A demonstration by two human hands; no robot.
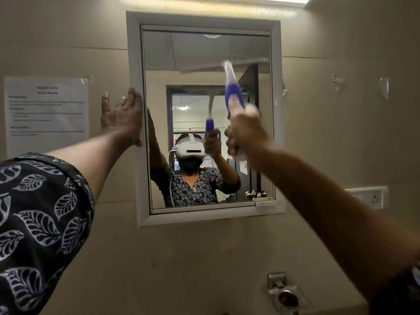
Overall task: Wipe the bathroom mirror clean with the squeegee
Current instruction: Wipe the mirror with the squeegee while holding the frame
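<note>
The bathroom mirror [159, 53] hangs on the beige wall in a white frame. My right hand [245, 133] is raised in front of its right half and grips the blue and white handle of the squeegee [233, 89], which points upward. The squeegee's blade is blurred and lies roughly level against the upper glass. My left hand [121, 114] rests flat with fingers spread on the mirror's left frame edge. The glass reflects a person with both arms raised.
A printed paper notice [46, 112] is taped to the wall left of the mirror. A white socket plate [368, 197] sits at the right. A metal holder [284, 292] is fixed to the wall below the mirror. A ceiling light [288, 0] glows above.
</note>
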